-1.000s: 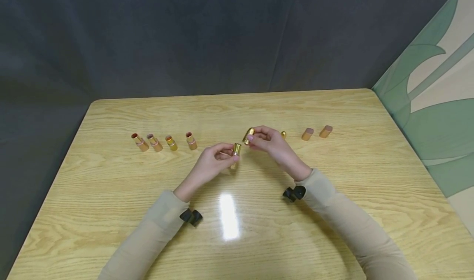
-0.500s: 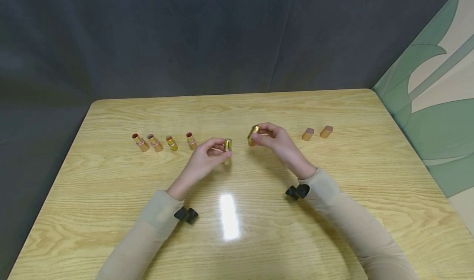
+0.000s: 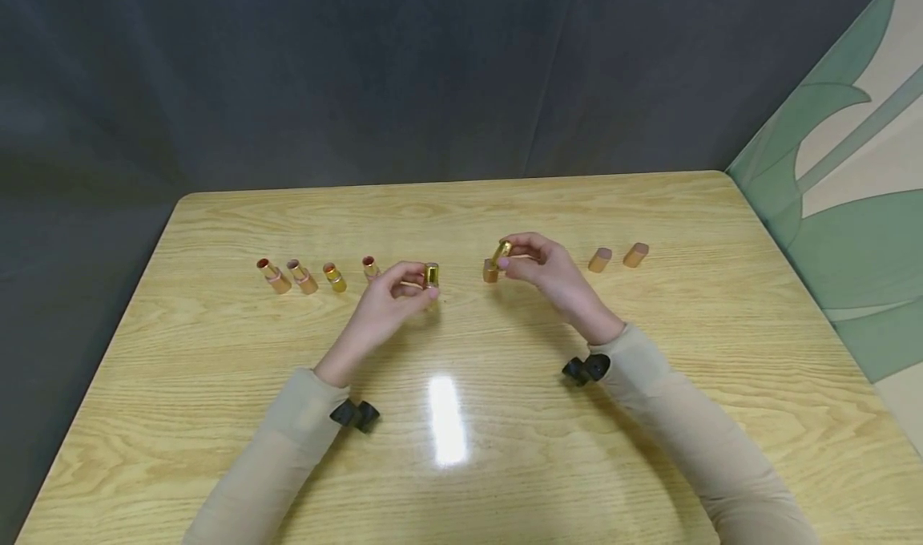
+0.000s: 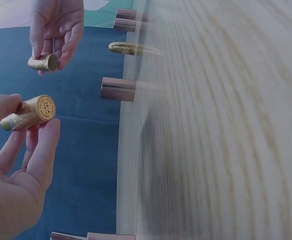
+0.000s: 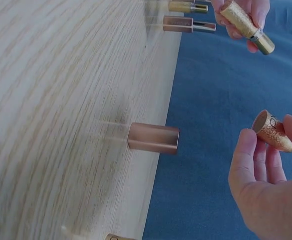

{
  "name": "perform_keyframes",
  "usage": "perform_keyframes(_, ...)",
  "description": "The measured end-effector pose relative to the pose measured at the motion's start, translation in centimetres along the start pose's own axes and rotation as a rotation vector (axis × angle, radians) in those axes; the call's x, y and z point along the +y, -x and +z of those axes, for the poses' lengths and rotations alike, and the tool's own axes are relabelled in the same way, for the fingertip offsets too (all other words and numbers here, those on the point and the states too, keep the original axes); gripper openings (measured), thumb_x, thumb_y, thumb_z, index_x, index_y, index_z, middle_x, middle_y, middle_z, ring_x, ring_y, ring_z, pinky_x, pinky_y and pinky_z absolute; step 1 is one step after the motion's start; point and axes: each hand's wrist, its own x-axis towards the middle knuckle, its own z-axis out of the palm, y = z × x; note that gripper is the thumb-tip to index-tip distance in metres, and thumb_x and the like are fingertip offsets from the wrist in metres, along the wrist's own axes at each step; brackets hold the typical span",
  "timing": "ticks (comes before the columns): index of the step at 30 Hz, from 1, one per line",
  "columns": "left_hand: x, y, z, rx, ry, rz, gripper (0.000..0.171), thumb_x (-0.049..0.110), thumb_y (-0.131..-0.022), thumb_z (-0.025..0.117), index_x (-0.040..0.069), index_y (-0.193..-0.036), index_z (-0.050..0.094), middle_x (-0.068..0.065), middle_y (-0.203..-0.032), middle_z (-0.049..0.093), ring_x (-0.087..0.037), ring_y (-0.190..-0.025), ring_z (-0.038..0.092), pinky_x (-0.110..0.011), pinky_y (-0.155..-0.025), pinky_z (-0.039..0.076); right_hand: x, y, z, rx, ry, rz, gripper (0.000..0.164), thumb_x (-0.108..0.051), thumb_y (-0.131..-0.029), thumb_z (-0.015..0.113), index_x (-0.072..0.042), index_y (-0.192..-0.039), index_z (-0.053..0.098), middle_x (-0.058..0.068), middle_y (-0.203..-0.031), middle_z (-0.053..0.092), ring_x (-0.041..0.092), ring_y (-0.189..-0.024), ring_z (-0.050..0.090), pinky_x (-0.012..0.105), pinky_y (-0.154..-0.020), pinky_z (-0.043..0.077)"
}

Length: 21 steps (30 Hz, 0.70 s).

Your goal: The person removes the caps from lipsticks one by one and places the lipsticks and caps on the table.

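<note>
My left hand (image 3: 385, 300) pinches a gold lipstick tube (image 3: 431, 276) between thumb and fingers, above the table. Its round labelled end (image 4: 47, 107) faces the camera in the left wrist view. My right hand (image 3: 551, 276) pinches a gold lipstick cap (image 3: 502, 250), whose open mouth (image 5: 260, 121) shows in the right wrist view. The tube and cap are apart. A rose-gold cap (image 3: 490, 272) stands on the table just below the held cap in the head view. In the left wrist view another gold cap (image 4: 121, 47) stands on the table; my right hand hides it in the head view.
Several uncapped lipstick tubes stand in a row at the left, among them a gold one (image 3: 335, 278) and a rose-gold one (image 3: 370, 267) partly behind my left hand. Two rose-gold caps (image 3: 600, 260) (image 3: 636, 255) stand at the right. A dark curtain (image 3: 404, 72) hangs behind the wooden table (image 3: 447, 497).
My hands have drawn apart: the left moved left with the gold tube, the right moved slightly right and away with the gold cap. The nearby rose-gold cap has come into sight.
</note>
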Motion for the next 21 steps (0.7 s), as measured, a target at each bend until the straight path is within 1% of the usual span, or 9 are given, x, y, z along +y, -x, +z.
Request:
perform_keyframes(3, 0.0, 0.0, -0.3, 0.007, -0.001, 0.003, 0.042, 0.016, -0.091, 0.064, 0.001, -0.129, 0.053, -0.019, -0.121, 0.057, -0.032, -0.11, 0.06, -0.029, -0.087, 0.052, 0.0, 0.1, -0.3, 0.007, 0.018, 0.007, 0.045, -0.008, -0.094, 0.058, 0.005, -0.134, 0.043, -0.004, -0.106, 0.055, 0.0, -0.091, 0.059, 0.018, -0.086, 0.052)
perform_keyframes(5, 0.0, 0.0, -0.5, 0.012, -0.003, 0.001, 0.042, 0.016, -0.092, 0.064, 0.002, -0.13, 0.053, -0.018, -0.122, 0.057, -0.032, -0.111, 0.059, -0.03, -0.087, 0.052, -0.1, 0.1, -0.5, 0.019, 0.035, 0.01, 0.044, -0.009, -0.094, 0.059, 0.004, -0.134, 0.044, -0.005, -0.105, 0.055, 0.0, -0.091, 0.059, 0.016, -0.083, 0.051)
perform_keyframes(11, 0.1, 0.1, -1.1, 0.032, 0.005, -0.011, 0.042, 0.016, -0.092, 0.063, 0.003, -0.131, 0.052, -0.017, -0.125, 0.055, -0.032, -0.114, 0.057, -0.033, -0.09, 0.051, -0.2, 0.1, -1.1, 0.048, 0.058, 0.002, 0.045, -0.008, -0.093, 0.059, 0.006, -0.133, 0.044, -0.008, -0.103, 0.055, 0.0, -0.089, 0.059, 0.014, -0.082, 0.051)
perform_keyframes(14, 0.2, 0.2, -1.3, 0.054, 0.006, 0.006, 0.041, 0.014, -0.092, 0.063, 0.002, -0.129, 0.053, -0.018, -0.124, 0.055, -0.033, -0.113, 0.057, -0.033, -0.092, 0.05, -0.3, 0.1, -1.4, 0.057, 0.068, -0.008, 0.043, -0.008, -0.093, 0.06, 0.006, -0.131, 0.045, -0.01, -0.1, 0.057, 0.0, -0.089, 0.059, 0.013, -0.083, 0.05)
perform_keyframes(18, 0.3, 0.2, -1.8, 0.077, 0.003, 0.031, 0.04, 0.012, -0.091, 0.063, 0.001, -0.128, 0.054, -0.019, -0.123, 0.056, -0.032, -0.111, 0.058, -0.029, -0.09, 0.049, -0.4, 0.2, -1.7, 0.068, 0.079, -0.019, 0.04, -0.008, -0.092, 0.061, 0.005, -0.128, 0.048, -0.012, -0.098, 0.058, -0.001, -0.089, 0.061, 0.013, -0.082, 0.051)
perform_keyframes(21, 0.4, 0.3, -2.1, 0.084, -0.003, 0.032, 0.04, 0.013, -0.092, 0.063, 0.0, -0.129, 0.053, -0.019, -0.123, 0.056, -0.031, -0.11, 0.058, -0.024, -0.088, 0.048, -0.5, 0.3, -2.1, 0.075, 0.094, -0.028, 0.04, -0.01, -0.092, 0.062, 0.004, -0.127, 0.05, -0.014, -0.096, 0.059, -0.001, -0.089, 0.061, 0.013, -0.082, 0.051)
